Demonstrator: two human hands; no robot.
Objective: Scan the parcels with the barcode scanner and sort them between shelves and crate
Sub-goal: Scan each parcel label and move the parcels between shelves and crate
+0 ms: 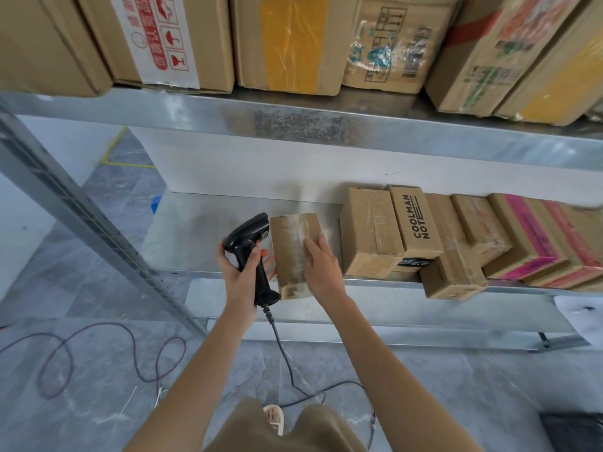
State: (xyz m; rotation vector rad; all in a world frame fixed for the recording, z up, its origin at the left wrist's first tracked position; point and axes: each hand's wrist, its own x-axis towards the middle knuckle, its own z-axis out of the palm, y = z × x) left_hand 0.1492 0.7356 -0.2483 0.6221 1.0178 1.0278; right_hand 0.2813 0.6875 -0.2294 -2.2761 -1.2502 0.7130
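left grip: left hand wrapped round the scanner handle, head aimed right, nose just beside the parcel's left edge.
right grip: right hand lies on the parcel, fingers down over its top and right face; whether it really clamps the parcel, cannot tell.
parcel: small taped brown box, long axis front-to-back, on the lower shelf; its near end hangs over the shelf's front edge.
room left: bare shelf metal runs from the scanner out to the upright post.
room right: narrow gap between the right hand and the box row; row is packed tight to the right frame edge, and one box at its front overhangs the shelf lip.
room behind: clear strip of shelf between the parcel's far end and the back wall.
upper shelf: upper shelf full of large cartons side by side, fronts near its edge.
cable: scanner cable drops from the handle base to the floor, between the forearms; a purple cord loops on the floor at left.
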